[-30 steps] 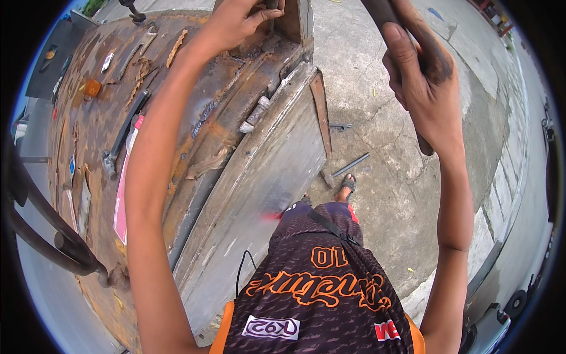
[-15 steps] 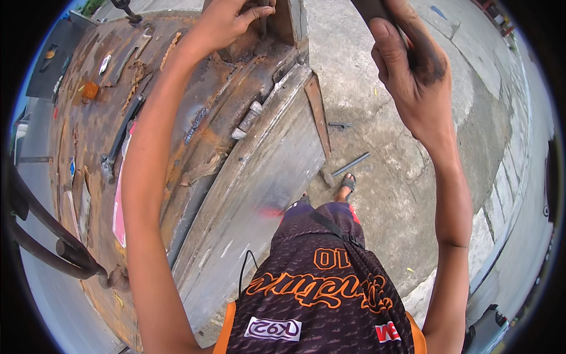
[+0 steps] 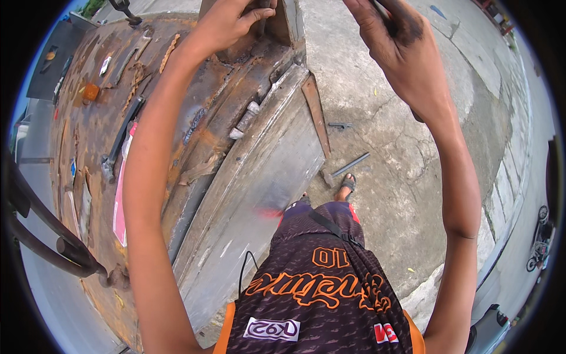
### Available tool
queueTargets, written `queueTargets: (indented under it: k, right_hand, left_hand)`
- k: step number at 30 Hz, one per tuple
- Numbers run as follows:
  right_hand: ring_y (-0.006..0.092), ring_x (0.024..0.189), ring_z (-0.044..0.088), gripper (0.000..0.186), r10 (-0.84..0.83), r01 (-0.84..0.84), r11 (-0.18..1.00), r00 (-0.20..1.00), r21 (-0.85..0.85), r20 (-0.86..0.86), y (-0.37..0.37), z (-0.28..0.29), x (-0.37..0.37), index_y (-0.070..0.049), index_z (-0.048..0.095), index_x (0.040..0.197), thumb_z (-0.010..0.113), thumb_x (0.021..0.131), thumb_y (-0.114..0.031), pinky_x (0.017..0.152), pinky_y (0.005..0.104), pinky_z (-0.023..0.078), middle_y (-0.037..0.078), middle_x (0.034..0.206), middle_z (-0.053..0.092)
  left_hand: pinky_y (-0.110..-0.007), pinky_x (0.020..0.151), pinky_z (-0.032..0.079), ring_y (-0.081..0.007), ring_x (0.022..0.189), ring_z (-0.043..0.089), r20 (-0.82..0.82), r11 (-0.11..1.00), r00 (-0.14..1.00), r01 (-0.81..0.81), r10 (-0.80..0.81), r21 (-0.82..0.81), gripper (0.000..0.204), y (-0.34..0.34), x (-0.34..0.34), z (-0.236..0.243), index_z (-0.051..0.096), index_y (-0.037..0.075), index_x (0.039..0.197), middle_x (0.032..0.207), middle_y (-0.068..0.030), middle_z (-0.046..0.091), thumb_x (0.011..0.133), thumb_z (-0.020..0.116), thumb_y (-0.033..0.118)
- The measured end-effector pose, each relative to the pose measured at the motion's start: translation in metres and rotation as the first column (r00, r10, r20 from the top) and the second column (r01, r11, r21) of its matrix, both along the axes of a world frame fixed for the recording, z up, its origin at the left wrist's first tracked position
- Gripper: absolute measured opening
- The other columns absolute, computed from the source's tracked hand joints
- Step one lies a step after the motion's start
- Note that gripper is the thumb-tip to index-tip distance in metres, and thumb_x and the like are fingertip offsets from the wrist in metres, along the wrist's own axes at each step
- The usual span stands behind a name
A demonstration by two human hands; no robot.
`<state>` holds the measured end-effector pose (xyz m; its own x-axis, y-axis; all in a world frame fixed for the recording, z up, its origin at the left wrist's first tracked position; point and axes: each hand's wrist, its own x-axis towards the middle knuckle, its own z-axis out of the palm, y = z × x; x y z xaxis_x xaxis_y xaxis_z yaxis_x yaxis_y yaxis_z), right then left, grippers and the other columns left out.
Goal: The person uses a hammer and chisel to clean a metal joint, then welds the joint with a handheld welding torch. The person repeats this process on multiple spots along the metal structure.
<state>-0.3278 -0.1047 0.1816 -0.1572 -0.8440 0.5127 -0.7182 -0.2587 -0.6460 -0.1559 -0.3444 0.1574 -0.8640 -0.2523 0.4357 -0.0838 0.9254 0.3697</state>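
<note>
My left hand [image 3: 233, 23] reaches to the far edge of the rusty workbench [image 3: 88, 118], its fingers curled around a rusty metal piece [image 3: 253, 47] beside an upright steel plate [image 3: 286, 23]. My right hand [image 3: 401, 53] is raised high over the concrete ground, closed on a dark tool handle [image 3: 382, 8]. Most of that handle is cut off by the top of the picture. Its head is hidden.
A grey steel sheet [image 3: 265, 177] leans against the bench's front. On the bench lie a hammer [image 3: 121, 138], a pink sheet [image 3: 121, 200] and scrap. A rusty strip [image 3: 315, 112] and a metal rod [image 3: 351, 164] lie near my sandalled foot [image 3: 348, 186]. Dark pipes [image 3: 41, 230] stand left.
My right hand has risen toward the top of the picture, taking the handle mostly out of view. My left hand stays on the metal piece.
</note>
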Motion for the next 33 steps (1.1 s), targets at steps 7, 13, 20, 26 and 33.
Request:
queueTargets:
  k: [7, 13, 20, 26, 33]
  right_hand:
    - [0.0223, 0.096, 0.069, 0.045, 0.05, -0.062, 0.98, 0.997, -0.191, -0.065, 0.003, 0.006, -0.001, -0.008, 0.05, 0.149, 0.054, 0.106, -0.021, 0.083, 0.0356, 0.054, 0.015, 0.123, 0.07]
    - [0.0048, 0.059, 0.046, 0.048, -0.101, 0.107, 0.994, 0.98, -0.026, 0.171, 0.026, 0.014, 0.019, -0.01, 0.047, 0.152, 0.055, 0.106, -0.021, 0.056, 0.0243, 0.041, 0.002, 0.088, 0.065]
    - [0.0118, 0.071, 0.059, 0.048, -0.084, 0.08, 0.993, 0.995, -0.092, -0.049, 0.017, 0.007, 0.011, -0.009, 0.047, 0.152, 0.056, 0.105, -0.017, 0.069, 0.0292, 0.051, 0.011, 0.113, 0.072]
    - [0.0215, 0.098, 0.069, 0.047, 0.01, -0.001, 0.994, 0.996, -0.106, 0.091, 0.012, -0.035, -0.001, -0.005, 0.048, 0.15, 0.057, 0.104, -0.013, 0.088, 0.0351, 0.053, 0.016, 0.138, 0.064]
    - [0.0219, 0.087, 0.073, 0.051, 0.003, 0.02, 0.987, 0.99, -0.159, 0.144, 0.011, -0.034, 0.007, -0.016, 0.046, 0.153, 0.058, 0.104, -0.015, 0.076, 0.0354, 0.055, 0.02, 0.128, 0.068]
  left_hand:
    - [-0.033, 0.082, 0.052, -0.0169, 0.09, 0.065, -0.175, 0.912, 0.97, -0.088, 0.17, 0.399, 0.015, 0.009, 0.021, -0.015, 0.062, 0.001, 0.107, 0.092, -0.0075, 0.068, 0.1, 0.064, 0.015]
    - [-0.033, 0.075, 0.052, -0.0164, 0.083, 0.065, -0.187, 0.964, 0.963, -0.154, 0.196, 0.215, 0.009, 0.036, 0.027, -0.009, 0.061, 0.002, 0.105, 0.089, -0.0075, 0.069, 0.098, 0.064, 0.007]
    - [-0.039, 0.073, 0.05, -0.0291, 0.075, 0.065, -0.043, 0.974, 0.974, -0.222, 0.224, 0.049, 0.014, 0.042, 0.012, 0.001, 0.062, -0.002, 0.105, 0.083, -0.0191, 0.067, 0.096, 0.065, 0.008]
    - [-0.04, 0.074, 0.051, -0.0322, 0.077, 0.066, -0.009, 0.976, 0.978, -0.209, 0.21, 0.055, 0.019, 0.034, 0.01, 0.001, 0.063, -0.003, 0.107, 0.086, -0.0213, 0.069, 0.096, 0.066, 0.012]
    - [-0.042, 0.074, 0.051, -0.0333, 0.079, 0.068, -0.019, 0.979, 0.98, -0.198, 0.199, 0.054, 0.021, 0.028, 0.014, -0.002, 0.064, -0.003, 0.106, 0.087, -0.0207, 0.07, 0.096, 0.066, 0.015]
